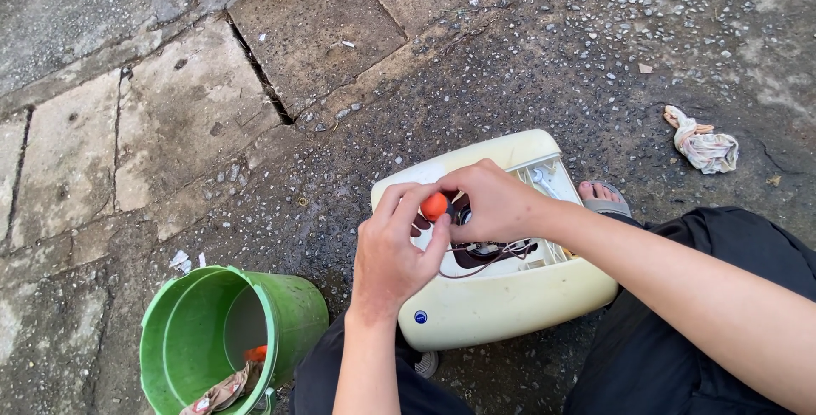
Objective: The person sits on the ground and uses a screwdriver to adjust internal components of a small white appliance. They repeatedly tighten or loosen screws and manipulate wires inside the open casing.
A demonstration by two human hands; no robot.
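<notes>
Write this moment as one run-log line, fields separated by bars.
left hand on orange knob | right hand on same knob | cream appliance opened, wires showing | green bucket at left | rag on ground

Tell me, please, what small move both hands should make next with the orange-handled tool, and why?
Probably keep the orange round-handled tool upright and turn it gently. The left hand and right hand both grip its handle above the open cream plastic appliance casing, and its tip, hidden by the fingers, seems to sit among dark parts and thin wires.
</notes>
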